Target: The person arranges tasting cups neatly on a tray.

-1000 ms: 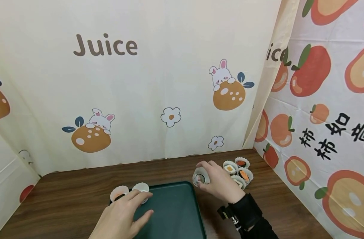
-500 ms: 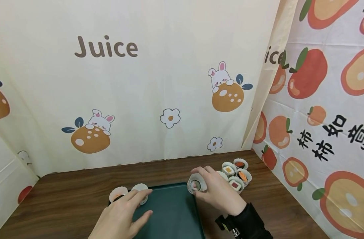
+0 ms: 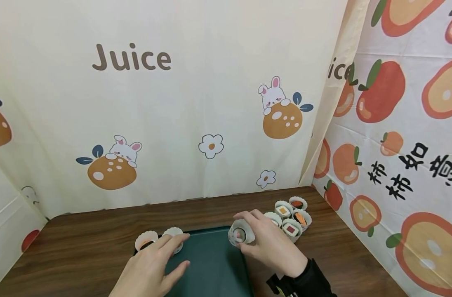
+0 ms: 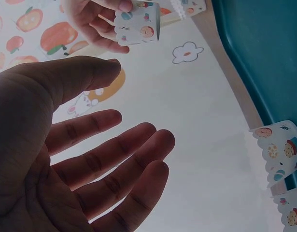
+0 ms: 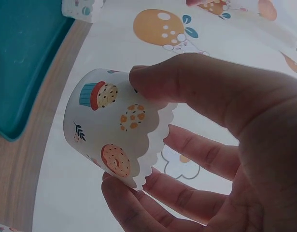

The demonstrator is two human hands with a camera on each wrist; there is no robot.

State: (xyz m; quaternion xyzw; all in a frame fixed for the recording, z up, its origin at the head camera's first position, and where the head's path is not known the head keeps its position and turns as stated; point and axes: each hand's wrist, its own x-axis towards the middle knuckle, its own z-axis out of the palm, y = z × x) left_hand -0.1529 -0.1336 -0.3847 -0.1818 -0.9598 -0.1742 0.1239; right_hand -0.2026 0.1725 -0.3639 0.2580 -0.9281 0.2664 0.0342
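Observation:
My right hand (image 3: 272, 245) grips a white scalloped paper baking cup (image 3: 249, 231) above the far right corner of a dark green tray (image 3: 211, 270). A small sushi roll (image 3: 239, 235) shows inside it. In the right wrist view, the thumb and fingers hold the baking cup (image 5: 109, 121), printed with cupcakes and donuts, by its scalloped rim side. My left hand (image 3: 148, 266) hovers over the tray's left part, fingers spread and holding nothing. Behind it, two filled baking cups (image 3: 173, 232) stand at the tray's far left corner, partly hidden by that hand.
Several baking cups with sushi pieces (image 3: 300, 218) cluster on the brown wooden table (image 3: 81, 247), right of the tray. A printed cloth (image 3: 211, 103) hangs behind the table, and another fruit-patterned cloth (image 3: 382, 173) borders its right side.
My right hand has carried the baking cup leftward, from beside the tray to above its far right corner. More of the right-hand cup cluster shows. My left hand has stayed in place.

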